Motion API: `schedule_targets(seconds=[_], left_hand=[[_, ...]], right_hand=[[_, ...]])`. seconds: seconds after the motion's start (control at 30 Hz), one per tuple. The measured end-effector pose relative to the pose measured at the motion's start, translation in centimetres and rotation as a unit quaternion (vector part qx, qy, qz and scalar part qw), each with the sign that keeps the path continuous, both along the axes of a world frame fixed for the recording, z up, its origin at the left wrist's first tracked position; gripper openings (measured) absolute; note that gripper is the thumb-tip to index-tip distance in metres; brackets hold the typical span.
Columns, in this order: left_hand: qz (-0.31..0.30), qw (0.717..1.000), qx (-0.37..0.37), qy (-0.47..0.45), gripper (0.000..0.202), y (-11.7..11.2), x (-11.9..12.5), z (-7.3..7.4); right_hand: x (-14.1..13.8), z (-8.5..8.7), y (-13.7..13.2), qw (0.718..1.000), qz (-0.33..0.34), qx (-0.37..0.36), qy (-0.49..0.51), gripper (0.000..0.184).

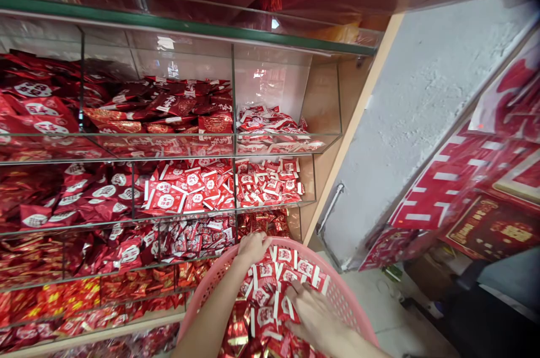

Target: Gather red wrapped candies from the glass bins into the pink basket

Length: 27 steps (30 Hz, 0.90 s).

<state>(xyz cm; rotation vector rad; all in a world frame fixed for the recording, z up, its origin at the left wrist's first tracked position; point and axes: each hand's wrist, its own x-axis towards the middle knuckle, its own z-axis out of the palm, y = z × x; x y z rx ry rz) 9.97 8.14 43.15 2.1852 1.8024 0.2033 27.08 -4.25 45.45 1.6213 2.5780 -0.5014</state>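
A pink plastic basket (358, 316) with a perforated wall stands below me. It holds a heap of small red-and-white wrapped packets (266, 316), with some shiny red-and-gold packets (238, 324) at its near left. My left hand (253, 248) is closed over the basket's far rim, its fingers pointing right. Inside the basket, my right hand (314, 313) touches the packets from the right. Its fingers are bent and the thumb stands apart from them, with packets showing in the gap. Part of the heap is hidden under this hand.
In front rises a tiered rack with glass dividers (233, 99), its compartments piled with red packets (189, 184). A wooden side panel (350, 127) and a grey wall (379, 116) stand to the right. Red printed hangings (447, 178) and a dark chair (489, 313) are farther right.
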Motion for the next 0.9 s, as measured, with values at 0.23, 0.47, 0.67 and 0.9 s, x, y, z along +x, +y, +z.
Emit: schedule_targets(seconds=[0.23,0.47,0.67,0.9], left_hand=[[0.003,1.0,0.009,-0.002,0.049,-0.3,0.0,0.4],[0.007,1.0,-0.002,-0.007,0.05,-0.4,0.0,0.4],[0.004,1.0,0.001,-0.007,0.049,-0.3,0.0,0.3],[0.0,1.0,0.001,-0.009,0.047,-0.4,-0.2,0.6]], right_hand=[[-1.6,0.1,0.0,1.0,0.009,0.013,-0.007,0.045],[-0.7,1.3,1.2,0.997,-0.008,0.043,0.059,0.041],[-2.6,0.1,1.5,0.998,0.017,0.064,0.023,0.064],[-2.4,4.8,3.6,0.983,0.044,0.152,0.089,0.051]])
